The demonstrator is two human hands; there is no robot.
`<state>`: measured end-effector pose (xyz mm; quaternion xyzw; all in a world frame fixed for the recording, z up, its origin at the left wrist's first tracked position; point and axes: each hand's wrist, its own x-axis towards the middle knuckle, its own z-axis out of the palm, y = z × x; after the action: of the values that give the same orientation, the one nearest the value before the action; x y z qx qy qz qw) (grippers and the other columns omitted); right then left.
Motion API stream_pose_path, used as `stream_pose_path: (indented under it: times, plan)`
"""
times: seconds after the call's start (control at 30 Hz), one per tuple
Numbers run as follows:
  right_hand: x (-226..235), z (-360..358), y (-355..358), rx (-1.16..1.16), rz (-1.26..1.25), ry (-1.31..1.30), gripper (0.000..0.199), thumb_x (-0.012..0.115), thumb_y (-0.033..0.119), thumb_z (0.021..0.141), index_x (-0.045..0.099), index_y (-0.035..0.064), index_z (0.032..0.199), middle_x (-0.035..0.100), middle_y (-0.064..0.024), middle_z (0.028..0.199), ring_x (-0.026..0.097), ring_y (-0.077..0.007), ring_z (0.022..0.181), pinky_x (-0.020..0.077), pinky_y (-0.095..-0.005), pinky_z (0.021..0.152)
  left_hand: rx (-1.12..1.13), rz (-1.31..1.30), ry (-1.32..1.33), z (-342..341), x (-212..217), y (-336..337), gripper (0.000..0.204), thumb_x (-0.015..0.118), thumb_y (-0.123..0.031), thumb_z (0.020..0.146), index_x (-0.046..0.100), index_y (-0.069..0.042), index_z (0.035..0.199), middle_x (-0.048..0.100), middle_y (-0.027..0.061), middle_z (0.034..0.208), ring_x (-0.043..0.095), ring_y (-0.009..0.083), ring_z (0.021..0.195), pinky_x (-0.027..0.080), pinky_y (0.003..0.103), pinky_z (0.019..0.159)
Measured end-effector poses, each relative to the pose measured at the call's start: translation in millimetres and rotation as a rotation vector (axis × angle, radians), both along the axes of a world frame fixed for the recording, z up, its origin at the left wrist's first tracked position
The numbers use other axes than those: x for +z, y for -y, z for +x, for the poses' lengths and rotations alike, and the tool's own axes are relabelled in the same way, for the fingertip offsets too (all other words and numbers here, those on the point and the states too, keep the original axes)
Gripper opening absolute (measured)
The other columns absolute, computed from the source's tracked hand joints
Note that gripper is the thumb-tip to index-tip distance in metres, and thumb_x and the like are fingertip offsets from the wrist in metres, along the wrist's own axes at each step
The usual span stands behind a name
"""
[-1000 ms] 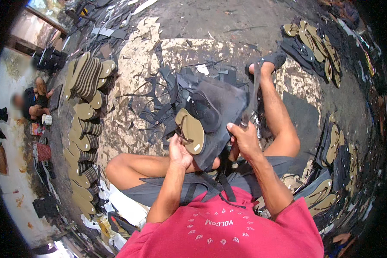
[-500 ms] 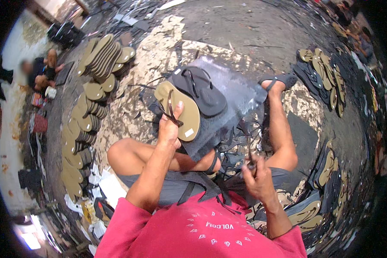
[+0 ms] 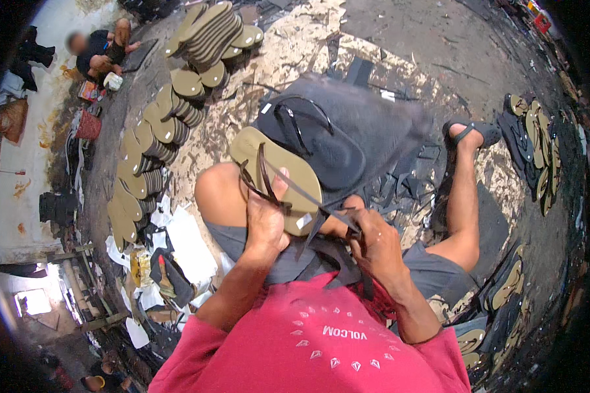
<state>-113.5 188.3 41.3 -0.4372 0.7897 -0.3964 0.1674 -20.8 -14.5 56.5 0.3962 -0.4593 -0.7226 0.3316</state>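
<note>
My left hand (image 3: 267, 221) grips a tan flip-flop (image 3: 297, 187) by its side, thumb on the footbed beside the glossy dark brown strap (image 3: 263, 171). A white label sits near the sole's lower end. Just beyond lies a black flip-flop (image 3: 337, 157) with a black strap, resting on a dark grey sheet (image 3: 393, 124). My right hand (image 3: 378, 247) is closed around a long, thin grey thing (image 3: 318, 196) that reaches across to the tan flip-flop; whether it is a blade or a strip I cannot tell. Dark strips hang beside that hand, over my lap.
Rows of stacked tan soles (image 3: 141, 157) line the left, with a taller pile (image 3: 210, 36) at the far end. Finished-looking flip-flops (image 3: 537, 141) lie at right. Black scraps (image 3: 400, 177) litter the floor. White paper (image 3: 190, 239) lies by my left knee. Another person (image 3: 101, 56) sits far left.
My right hand has moved left and inward, bringing the thin grey thing to the tan flip-flop. The flip-flop is nearer my lap. The whole view has shifted, showing more on the left.
</note>
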Motion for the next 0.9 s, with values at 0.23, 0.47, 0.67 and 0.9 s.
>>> stream_pose_path:
  times: [0.23,0.47,0.67,0.9]
  plan:
    - [3,1,11,-0.113,0.232,0.142,0.046,0.073,-0.003,0.077,0.057,0.0042,0.12,0.067,-0.0202,0.106,0.068,-0.0418,0.093,0.0544,-0.048,0.077,0.049,0.07,-0.076,-9,-21,-7,0.048,0.073,-0.021,0.099,0.05,-0.007,0.139,0.06,0.0051,0.119,0.061,0.0173,0.106,0.056,0.037,0.09]
    - [-21,-7,38,-0.074,0.116,0.15,0.034,0.07,0.002,0.079,0.061,-0.0007,0.111,0.062,-0.0288,0.107,0.065,-0.0496,0.097,0.0549,-0.0561,0.08,0.121,-0.088,-0.063,-3,-34,0,0.054,0.068,-0.018,0.101,0.039,-0.011,0.146,0.057,0.0078,0.123,0.062,0.0202,0.107,0.058,0.039,0.088]
    - [-27,5,11,0.014,0.171,0.017,0.017,0.073,0.009,0.07,0.066,-0.0059,0.075,0.062,-0.0252,0.076,0.065,-0.0474,0.076,0.0559,-0.0548,0.074,0.071,-0.124,0.007,-6,-27,-10,0.057,0.071,-0.017,0.1,0.042,-0.008,0.148,0.055,0.0058,0.13,0.056,0.0161,0.115,0.047,0.034,0.101]
    - [-30,28,-50,-0.151,0.121,0.129,0.037,0.079,0.008,0.074,0.064,0.0015,0.107,0.063,-0.02,0.088,0.065,-0.0439,0.085,0.0529,-0.0496,0.074,-0.097,0.16,-0.146,3,-18,-16,0.031,0.06,-0.021,0.106,0.051,-0.006,0.132,0.06,0.0084,0.115,0.064,0.016,0.1,0.058,0.034,0.082]
